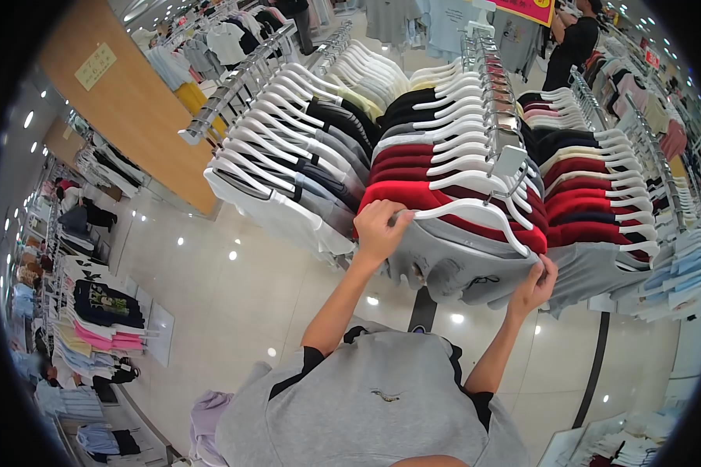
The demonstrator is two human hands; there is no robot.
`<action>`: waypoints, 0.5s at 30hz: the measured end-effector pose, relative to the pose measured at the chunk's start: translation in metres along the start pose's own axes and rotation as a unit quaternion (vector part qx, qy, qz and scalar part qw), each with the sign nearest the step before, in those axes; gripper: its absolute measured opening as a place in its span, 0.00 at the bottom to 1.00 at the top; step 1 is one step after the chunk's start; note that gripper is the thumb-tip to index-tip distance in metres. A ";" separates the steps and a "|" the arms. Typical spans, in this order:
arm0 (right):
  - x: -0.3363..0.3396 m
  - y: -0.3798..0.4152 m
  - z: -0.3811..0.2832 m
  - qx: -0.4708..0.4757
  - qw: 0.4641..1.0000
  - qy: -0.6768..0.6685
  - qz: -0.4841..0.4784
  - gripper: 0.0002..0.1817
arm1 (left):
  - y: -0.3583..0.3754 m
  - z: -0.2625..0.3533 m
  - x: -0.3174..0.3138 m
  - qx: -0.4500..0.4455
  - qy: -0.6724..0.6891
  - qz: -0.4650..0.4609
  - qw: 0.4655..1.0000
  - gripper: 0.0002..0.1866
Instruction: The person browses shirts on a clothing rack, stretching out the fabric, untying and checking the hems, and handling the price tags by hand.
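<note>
Our left hand [382, 233] and right hand [535, 286] pinch the gray shirt [461, 268] at its shoulder edges. It is on a white hanger [469, 208] at the rack's [492, 82] near end, with wide floor [210, 296] to our left.

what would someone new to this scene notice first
Probably the block of bright red shirts on white hangers, packed along the middle rack at the center of the view. Just in front, the left hand and right hand grip a gray shirt at its two shoulders. The pink-red sign at the top edge also stands out, hanging above the racks.
</note>
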State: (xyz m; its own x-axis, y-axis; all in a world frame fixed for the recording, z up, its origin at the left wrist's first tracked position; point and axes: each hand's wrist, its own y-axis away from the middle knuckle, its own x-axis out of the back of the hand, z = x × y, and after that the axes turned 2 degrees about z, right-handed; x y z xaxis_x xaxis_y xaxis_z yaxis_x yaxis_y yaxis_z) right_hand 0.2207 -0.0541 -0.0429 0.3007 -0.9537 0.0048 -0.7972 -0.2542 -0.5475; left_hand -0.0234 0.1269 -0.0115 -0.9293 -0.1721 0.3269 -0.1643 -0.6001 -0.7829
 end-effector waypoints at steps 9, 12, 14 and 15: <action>0.016 0.043 0.079 -0.237 0.953 -0.001 -0.187 0.25 | 0.100 -0.069 -0.019 0.343 0.322 -0.070 0.880 0.23; 0.000 0.104 0.146 -0.203 0.955 -0.048 -0.212 0.26 | 0.180 -0.079 -0.067 0.402 0.258 -0.109 0.872 0.27; -0.004 0.139 0.175 -0.236 0.944 -0.053 -0.222 0.25 | 0.238 -0.086 -0.095 0.439 0.247 -0.085 0.860 0.24; -0.004 0.158 0.196 -0.239 0.937 -0.032 -0.253 0.24 | 0.256 -0.084 -0.100 0.472 0.237 -0.065 0.847 0.22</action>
State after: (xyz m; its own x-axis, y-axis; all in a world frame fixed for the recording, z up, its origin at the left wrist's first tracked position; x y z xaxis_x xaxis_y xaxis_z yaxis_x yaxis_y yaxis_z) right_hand 0.1964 -0.0587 -0.2930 0.7228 -0.6833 0.1038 -0.6821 -0.7294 -0.0521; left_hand -0.0002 0.0566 -0.2892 -0.9887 0.1427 -0.0458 -0.1463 -0.9853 0.0883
